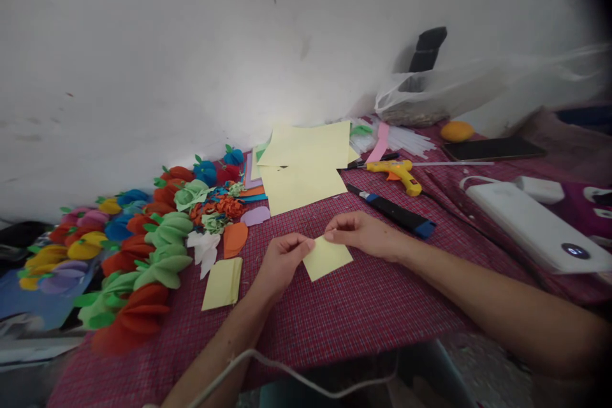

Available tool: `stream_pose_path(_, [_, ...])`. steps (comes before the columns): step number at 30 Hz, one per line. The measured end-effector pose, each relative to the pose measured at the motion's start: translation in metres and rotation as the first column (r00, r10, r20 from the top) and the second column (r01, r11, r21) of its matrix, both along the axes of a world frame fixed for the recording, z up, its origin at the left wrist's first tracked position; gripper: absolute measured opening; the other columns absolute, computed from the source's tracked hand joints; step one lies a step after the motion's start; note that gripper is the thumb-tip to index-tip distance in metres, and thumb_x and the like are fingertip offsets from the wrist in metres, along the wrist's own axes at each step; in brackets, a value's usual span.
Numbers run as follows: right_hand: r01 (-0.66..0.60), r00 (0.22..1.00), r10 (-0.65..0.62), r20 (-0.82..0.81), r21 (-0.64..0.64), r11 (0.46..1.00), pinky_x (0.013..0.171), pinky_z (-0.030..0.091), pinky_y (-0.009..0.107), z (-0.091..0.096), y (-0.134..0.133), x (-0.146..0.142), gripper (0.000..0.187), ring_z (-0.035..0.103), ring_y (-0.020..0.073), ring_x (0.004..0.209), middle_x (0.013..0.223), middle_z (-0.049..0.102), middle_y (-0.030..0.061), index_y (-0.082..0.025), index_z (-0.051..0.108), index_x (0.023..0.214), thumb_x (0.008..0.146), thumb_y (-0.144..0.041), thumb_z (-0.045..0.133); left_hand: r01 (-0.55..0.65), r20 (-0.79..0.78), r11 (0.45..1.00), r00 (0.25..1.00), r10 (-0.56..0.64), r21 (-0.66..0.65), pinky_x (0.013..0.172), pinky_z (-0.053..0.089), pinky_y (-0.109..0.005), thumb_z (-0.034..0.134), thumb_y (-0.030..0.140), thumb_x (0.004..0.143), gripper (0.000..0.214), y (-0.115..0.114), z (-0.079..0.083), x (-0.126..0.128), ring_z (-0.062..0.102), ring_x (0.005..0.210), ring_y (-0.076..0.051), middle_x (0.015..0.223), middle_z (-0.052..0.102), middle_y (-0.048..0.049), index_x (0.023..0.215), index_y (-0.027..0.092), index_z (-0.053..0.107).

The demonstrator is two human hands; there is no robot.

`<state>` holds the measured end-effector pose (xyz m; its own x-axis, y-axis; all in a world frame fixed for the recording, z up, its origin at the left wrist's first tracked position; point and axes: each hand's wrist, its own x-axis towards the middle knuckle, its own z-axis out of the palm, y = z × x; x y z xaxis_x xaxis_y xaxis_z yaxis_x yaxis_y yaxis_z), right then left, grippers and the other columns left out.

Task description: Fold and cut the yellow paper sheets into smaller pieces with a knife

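Observation:
A small pale yellow paper square (329, 260) is pinched along its far edge by both of my hands, just above the checked cloth. My left hand (282, 261) grips its far left corner between thumb and fingers. At the far right part of that edge, my right hand (358, 233) is closed on the same paper. Left of my left hand lies a stack of similar yellow paper pieces (221, 284). Beyond the hands rest large pale yellow sheets (306, 188). A blue and black utility knife (399, 213) lies past my right hand.
Several paper fruit shapes (165, 248) crowd the left side, beside orange paper cutouts (234, 240) and curled scraps (224, 207). A yellow hot glue gun (396, 172), a white power bank (540, 226), a phone (495, 148) and an orange-yellow fruit (457, 131) lie on the right. A white cable (306, 382) crosses the front.

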<state>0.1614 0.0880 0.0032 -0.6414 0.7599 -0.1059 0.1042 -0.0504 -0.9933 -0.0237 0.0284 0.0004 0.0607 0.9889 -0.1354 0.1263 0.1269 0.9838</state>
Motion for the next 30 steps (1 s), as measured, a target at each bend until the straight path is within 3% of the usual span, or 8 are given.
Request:
stream_pose_path(5, [-0.028, 0.999, 0.028, 0.038, 0.007, 1.0, 0.052, 0.035, 0.023, -0.005, -0.004, -0.005, 0.017, 0.045, 0.0091, 0.053, 0.058, 0.055, -0.0018, -0.016, 0.062, 0.067, 0.071, -0.032, 0.059, 0.1, -0.047, 0.995, 0.994, -0.101, -0.03, 0.053, 0.032, -0.02, 0.058, 0.038, 0.074, 0.026, -0.001, 0.001, 0.004, 0.043, 0.054, -0.009, 0.058, 0.054, 0.0017, 0.068, 0.013, 0.063])
stream_pose_path(12, [-0.068, 0.997, 0.068, 0.028, -0.005, 0.998, 0.049, 0.032, 0.021, -0.008, -0.007, -0.007, 0.012, 0.042, 0.0077, 0.049, 0.054, 0.052, -0.0034, -0.016, 0.062, 0.064, 0.069, -0.027, 0.059, 0.2, -0.072, 0.975, 0.976, -0.207, -0.094, 0.047, 0.024, -0.02, 0.059, 0.041, 0.072, 0.031, -0.002, -0.001, 0.006, 0.035, 0.047, -0.007, 0.05, 0.045, 0.0039, 0.06, 0.013, 0.061])
stream_pose_path(25, [0.02, 1.0, -0.02, 0.008, -0.092, 0.996, 0.053, 0.034, 0.023, 0.013, 0.005, 0.011, 0.011, 0.044, 0.0079, 0.051, 0.054, 0.054, -0.0032, -0.016, 0.062, 0.062, 0.066, -0.027, 0.062, 0.209, -0.115, 0.977, 0.971, -0.212, -0.031, 0.061, 0.038, -0.024, 0.056, 0.034, 0.076, 0.029, -0.001, 0.02, -0.014, 0.052, 0.057, -0.013, 0.056, 0.062, -0.0031, 0.059, 0.013, 0.066])
stream_pose_path(30, [0.049, 0.999, -0.048, 0.015, -0.078, 0.996, 0.054, 0.033, 0.023, 0.012, 0.007, 0.013, 0.012, 0.044, 0.0079, 0.051, 0.054, 0.054, -0.0033, -0.016, 0.061, 0.061, 0.064, -0.027, 0.063, 0.063, -0.131, 0.997, 0.99, -0.058, 0.036, 0.056, 0.038, -0.022, 0.053, 0.032, 0.077, 0.025, 0.002, 0.021, -0.02, 0.053, 0.055, -0.012, 0.058, 0.061, -0.0032, 0.065, 0.013, 0.064])
